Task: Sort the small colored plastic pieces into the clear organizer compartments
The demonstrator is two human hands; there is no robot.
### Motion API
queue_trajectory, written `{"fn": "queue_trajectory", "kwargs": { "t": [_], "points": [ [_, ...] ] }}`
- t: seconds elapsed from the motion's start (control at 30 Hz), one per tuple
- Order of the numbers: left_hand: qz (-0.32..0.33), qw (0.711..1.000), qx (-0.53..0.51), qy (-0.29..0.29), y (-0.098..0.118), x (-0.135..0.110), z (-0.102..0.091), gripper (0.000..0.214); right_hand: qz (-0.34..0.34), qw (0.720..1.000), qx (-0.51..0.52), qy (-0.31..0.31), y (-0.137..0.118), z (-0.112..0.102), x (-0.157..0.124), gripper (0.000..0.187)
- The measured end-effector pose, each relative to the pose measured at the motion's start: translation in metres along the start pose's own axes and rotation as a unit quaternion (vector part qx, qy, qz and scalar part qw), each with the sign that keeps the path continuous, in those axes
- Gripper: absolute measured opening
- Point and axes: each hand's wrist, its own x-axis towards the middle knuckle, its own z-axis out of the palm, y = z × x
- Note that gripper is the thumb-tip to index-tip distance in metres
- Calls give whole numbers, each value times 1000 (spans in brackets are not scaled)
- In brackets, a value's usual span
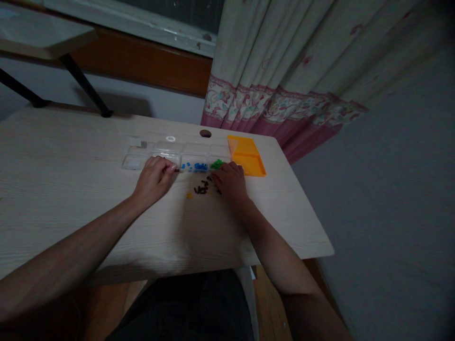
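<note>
- Counter [159, 232]: carries a clear divided tray [196, 148], with blue pieces [201, 166] and green pieces [216, 164] in neighbouring front compartments.
- Left hand [155, 176]: fingers drawn narrow at the tray's front edge; cannot tell whether they grip anything.
- Right hand [231, 182]: curled beside the green pieces; what it holds is hidden.
- Dark pieces [202, 190] and yellow pieces [189, 195]: loose, in front of the tray.

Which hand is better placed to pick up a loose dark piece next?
Probably the right hand: it is beside the dark pieces, while the left hand is farther away, at the clear tray.
</note>
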Motion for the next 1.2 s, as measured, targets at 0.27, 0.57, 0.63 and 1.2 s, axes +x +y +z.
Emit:
{"fn": "queue_trajectory", "kwargs": {
  "t": [0.27,0.57,0.63,1.2],
  "points": [
    [5,1000,-3,1,1,0,0,20,13,1000,-23,1,-7,7,3,21],
    [9,1000,-1,7,-1,0,-1,21,92,988,66,101,12,7,4,24],
    [6,1000,0,14,-2,1,-3,20,131,979,79,133,27,5,3,24],
    [-24,999,14,16,-5,3,-9,22,251,942,106,197,85,11,-9,32]
  ]
}}
